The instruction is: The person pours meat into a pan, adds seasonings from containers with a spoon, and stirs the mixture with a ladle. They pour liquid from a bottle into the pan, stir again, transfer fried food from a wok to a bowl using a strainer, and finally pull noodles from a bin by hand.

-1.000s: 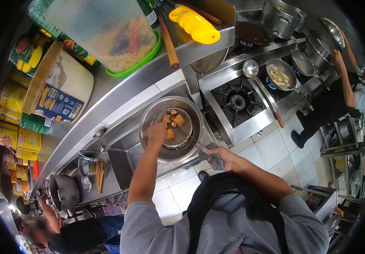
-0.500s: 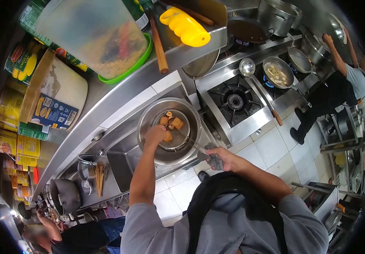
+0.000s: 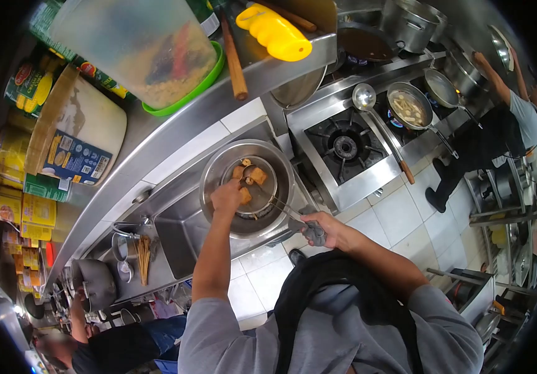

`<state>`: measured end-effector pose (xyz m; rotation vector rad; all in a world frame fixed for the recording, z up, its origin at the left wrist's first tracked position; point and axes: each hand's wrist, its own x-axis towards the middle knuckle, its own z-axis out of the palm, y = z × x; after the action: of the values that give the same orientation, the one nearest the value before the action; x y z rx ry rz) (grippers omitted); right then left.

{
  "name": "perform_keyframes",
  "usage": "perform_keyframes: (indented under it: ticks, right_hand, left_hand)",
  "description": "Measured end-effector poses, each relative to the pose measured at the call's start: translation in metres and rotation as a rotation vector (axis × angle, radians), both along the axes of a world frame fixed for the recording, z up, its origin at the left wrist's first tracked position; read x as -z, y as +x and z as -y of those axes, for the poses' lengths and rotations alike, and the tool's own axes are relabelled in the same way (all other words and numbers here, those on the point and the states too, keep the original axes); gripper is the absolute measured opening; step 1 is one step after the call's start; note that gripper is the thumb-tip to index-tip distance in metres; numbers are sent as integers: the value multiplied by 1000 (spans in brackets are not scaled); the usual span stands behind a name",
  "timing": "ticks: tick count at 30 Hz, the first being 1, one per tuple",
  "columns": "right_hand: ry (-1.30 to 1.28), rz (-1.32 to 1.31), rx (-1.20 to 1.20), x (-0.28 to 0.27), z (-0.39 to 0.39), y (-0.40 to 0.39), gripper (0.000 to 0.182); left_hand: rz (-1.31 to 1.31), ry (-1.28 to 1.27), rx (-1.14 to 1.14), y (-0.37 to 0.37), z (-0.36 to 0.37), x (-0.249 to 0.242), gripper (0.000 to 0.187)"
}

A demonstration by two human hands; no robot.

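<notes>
Over a large steel bowl (image 3: 286,215) at the sink, a round, long-handled metal pan (image 3: 265,204) holds several golden-brown fried chunks (image 3: 258,175) and smaller bits. Whether its base is solid or mesh I cannot make out. My right hand (image 3: 326,230) is closed round the pan's handle through a grey cloth (image 3: 314,234). From the left, my left hand (image 3: 226,196) reaches over the pan's rim, its fingers bent together beside the chunks. A thin curved metal edge shows by those fingertips; what they hold is mostly hidden.
A burner (image 3: 345,147) stands right of the bowl, with a ladle (image 3: 375,118) lying beside it. Beyond, a pan of pale food strips (image 3: 408,110) sits over a flame. Tubs and a yellow bottle (image 3: 275,32) line the shelf above. Co-workers stand at far right and lower left.
My left hand and the pan have shifted slightly in view, and the chunks sit a little differently. The lower-left co-worker's arm has moved toward the grey pot.
</notes>
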<state>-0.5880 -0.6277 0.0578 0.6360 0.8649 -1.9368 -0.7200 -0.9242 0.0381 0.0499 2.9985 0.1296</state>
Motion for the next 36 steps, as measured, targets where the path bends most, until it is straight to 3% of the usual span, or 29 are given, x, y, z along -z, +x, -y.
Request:
perform_keyframes:
  ticks: [11,14,16,19,23,25,26,28,29,31,36]
  right_hand:
    - [15,18,39,-10,-1,-2,18]
    - [-47,22,21,-10,-3,-7,18]
    - [-48,14,18,-9,-4,-8,18]
    - [-55,17,2,-8,-3,-8,18]
    - [-38,20,-20,-5,-4,-8,19]
    - [-40,36,-21,-4,-4,-9,19]
    - [-41,54,-19,-3,-3,-8,20]
    - [-33,51,-21,-3,-3,-7,21]
    - [-25,47,-21,-4,-2,-7,21]
    - [-23,47,-21,-8,-2,-5,21]
    - [-8,38,-37,-7,0,-4,18]
  left_hand:
    - [52,-91,27,11,-13,-4,23]
    - [124,-43,26,15,-11,-1,23]
    - [90,179,-14,17,-8,9,25]
    - [205,127,-35,13,-7,9,28]
    - [174,203,-20,16,-4,12,27]
    - [148,94,91,21,-8,-4,24]
    - [150,94,88,22,-8,-18,24]
    - [110,-137,16,16,-9,-60,20]
    - [112,-136,16,9,4,-54,20]
    - [-122,-183,-62,-10,39,-30,21]
    - [-35,-227,-30,-47,61,-14,23]
